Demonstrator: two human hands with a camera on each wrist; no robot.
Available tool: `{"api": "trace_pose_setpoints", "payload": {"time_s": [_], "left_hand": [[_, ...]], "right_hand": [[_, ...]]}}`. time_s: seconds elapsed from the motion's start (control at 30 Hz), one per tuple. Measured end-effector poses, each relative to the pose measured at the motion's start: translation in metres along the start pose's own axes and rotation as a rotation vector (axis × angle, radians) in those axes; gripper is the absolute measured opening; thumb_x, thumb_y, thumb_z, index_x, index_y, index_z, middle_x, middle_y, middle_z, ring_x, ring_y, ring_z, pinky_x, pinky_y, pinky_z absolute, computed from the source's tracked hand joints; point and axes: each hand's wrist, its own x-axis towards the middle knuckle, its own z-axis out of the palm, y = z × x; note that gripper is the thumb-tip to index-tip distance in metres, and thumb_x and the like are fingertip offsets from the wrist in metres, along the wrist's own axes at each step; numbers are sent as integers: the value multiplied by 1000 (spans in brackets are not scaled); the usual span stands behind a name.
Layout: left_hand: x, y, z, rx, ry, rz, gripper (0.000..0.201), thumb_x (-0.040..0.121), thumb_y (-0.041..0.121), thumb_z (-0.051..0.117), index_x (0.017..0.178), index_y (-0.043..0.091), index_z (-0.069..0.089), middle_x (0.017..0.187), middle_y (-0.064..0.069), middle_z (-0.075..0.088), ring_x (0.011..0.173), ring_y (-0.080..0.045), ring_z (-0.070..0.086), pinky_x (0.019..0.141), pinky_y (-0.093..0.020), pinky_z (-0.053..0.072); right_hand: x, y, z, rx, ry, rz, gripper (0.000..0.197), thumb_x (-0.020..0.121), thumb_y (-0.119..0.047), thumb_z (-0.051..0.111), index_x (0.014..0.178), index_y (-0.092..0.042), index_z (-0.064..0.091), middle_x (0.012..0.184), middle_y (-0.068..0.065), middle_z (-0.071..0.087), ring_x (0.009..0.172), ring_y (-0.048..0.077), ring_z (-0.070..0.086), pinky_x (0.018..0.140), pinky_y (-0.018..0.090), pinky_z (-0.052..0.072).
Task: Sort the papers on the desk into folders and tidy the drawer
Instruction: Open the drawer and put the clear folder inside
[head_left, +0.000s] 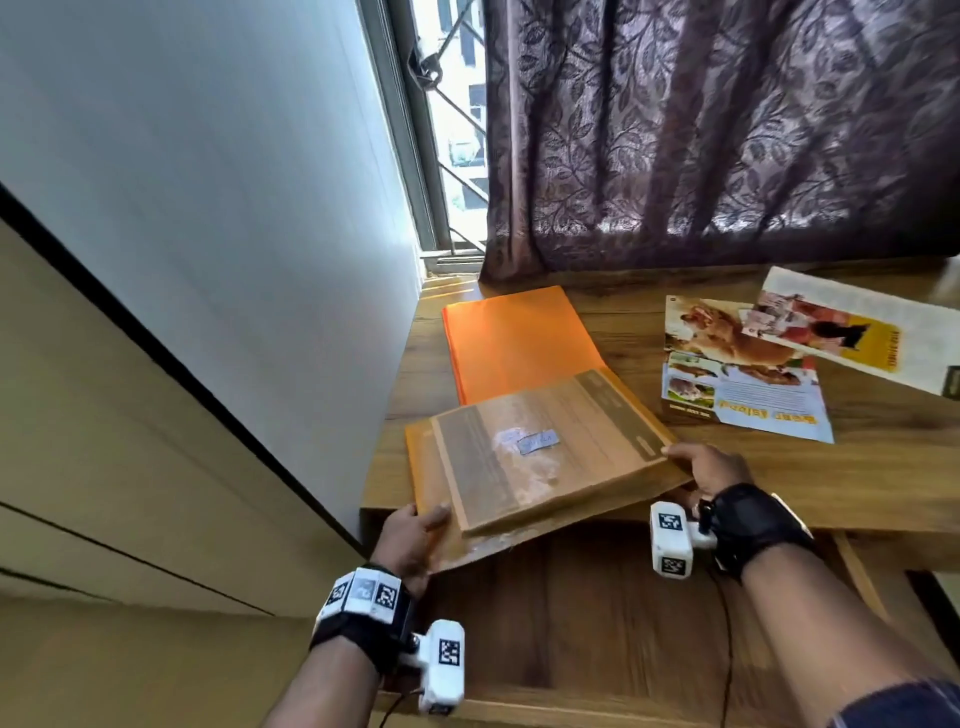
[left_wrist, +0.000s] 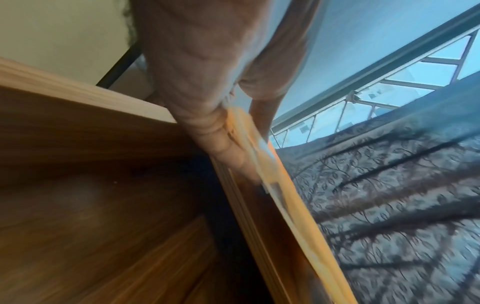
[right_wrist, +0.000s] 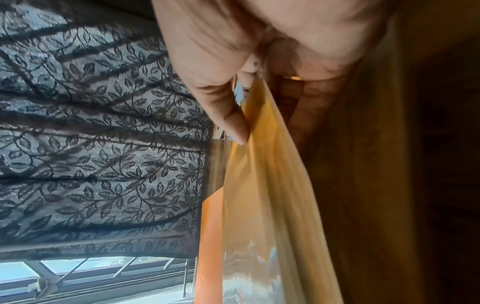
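Observation:
A translucent yellow folder (head_left: 540, 457) with printed papers inside and a small label on its cover hangs over the desk's front edge, above the pulled-out drawer (head_left: 587, 618). My left hand (head_left: 410, 535) grips its near left corner, thumb on top; the left wrist view shows the folder's edge (left_wrist: 275, 179) pinched between thumb and fingers. My right hand (head_left: 706, 470) pinches the right corner, thumb on top and fingers beneath the yellow folder (right_wrist: 265, 164). An orange folder (head_left: 519, 343) lies flat behind it. Loose colour leaflets (head_left: 743, 364) lie to the right on the desk (head_left: 857, 467).
A white wall (head_left: 234, 234) closes the desk's left side. A dark leaf-patterned curtain (head_left: 727, 130) hangs at the back, with a barred window (head_left: 452, 130) beside it. A long flyer (head_left: 862, 327) lies at the far right. The drawer's wooden bottom shows bare below the folder.

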Motion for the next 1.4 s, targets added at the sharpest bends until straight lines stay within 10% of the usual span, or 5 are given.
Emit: {"api": "trace_pose_setpoints", "payload": {"time_s": [0.17, 0.3, 0.97, 1.13, 1.4], "left_hand": [[-11, -13, -13, 225, -140, 125, 84, 55, 23, 93, 128, 7, 55, 114, -21, 71, 109, -42, 66, 99, -62, 48], [-34, -28, -27, 316, -165, 205, 74, 56, 18, 85, 122, 7, 55, 115, -17, 69, 105, -34, 68, 95, -54, 53], [-128, -106, -64, 395, -317, 30, 58, 83, 1, 73, 133, 8, 44, 125, -19, 62, 105, -35, 67, 71, -38, 59], [-95, -103, -34, 725, -145, 192, 96, 77, 9, 81, 153, 22, 23, 153, -9, 34, 137, -31, 41, 108, -43, 43], [-49, -81, 1, 1055, -138, 31, 60, 77, -2, 76, 125, 29, 56, 119, -13, 60, 94, -29, 68, 77, -44, 62]], "right_hand": [[-23, 38, -29, 81, 0, 32, 43, 42, -15, 80, 82, 2, 75, 75, 19, 70, 65, 32, 65, 69, 44, 54], [-86, 62, -52, 138, 37, -8, 9, 78, 3, 69, 88, 3, 69, 68, 18, 67, 57, 28, 63, 53, 33, 56], [-196, 180, -138, 252, 120, 16, 7, 91, 4, 60, 86, 0, 61, 78, 18, 64, 67, 28, 62, 44, 30, 58], [-155, 156, -137, -36, 164, -21, 9, 92, 6, 54, 94, 6, 63, 77, 22, 61, 47, 25, 62, 39, 26, 54], [-69, 127, -127, -759, -88, -207, 47, 84, 7, 62, 118, -23, 73, 104, 1, 72, 75, 19, 65, 66, 30, 54]]}}
